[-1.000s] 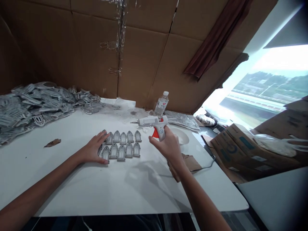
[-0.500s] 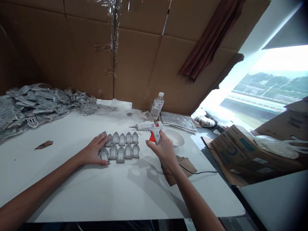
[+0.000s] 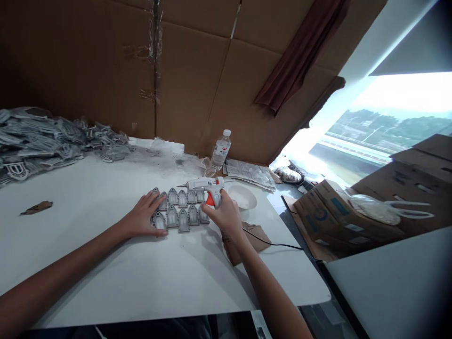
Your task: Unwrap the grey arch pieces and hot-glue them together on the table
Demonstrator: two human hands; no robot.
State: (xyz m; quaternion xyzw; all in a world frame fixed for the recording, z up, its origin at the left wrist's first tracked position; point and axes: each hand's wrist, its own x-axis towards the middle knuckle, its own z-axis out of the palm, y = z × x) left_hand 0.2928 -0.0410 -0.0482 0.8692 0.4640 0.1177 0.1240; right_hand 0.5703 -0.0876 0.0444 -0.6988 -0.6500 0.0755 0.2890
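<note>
Several grey arch-shaped pieces [image 3: 181, 208] lie in two rows on the white table [image 3: 106, 263]. My left hand [image 3: 143, 217] rests flat on the left end of the rows, fingers spread. My right hand [image 3: 223, 214] grips the handle of a white glue gun [image 3: 205, 186] with an orange trigger. The gun's nozzle points left, just above the right end of the back row. Its black cord [image 3: 271, 242] trails off to the right across the table.
A big heap of grey pieces [image 3: 42, 143] covers the table's far left. A water bottle [image 3: 219, 151], a white dish [image 3: 242, 195] and plastic bags [image 3: 249, 172] stand behind the gun. Brown card scraps [image 3: 252, 240] lie near my right wrist. Cardboard boxes [image 3: 339, 216] sit at right.
My right hand has brought the glue gun leftwards and down, from beside the rows to over their right end. The left hand has stayed on the pieces.
</note>
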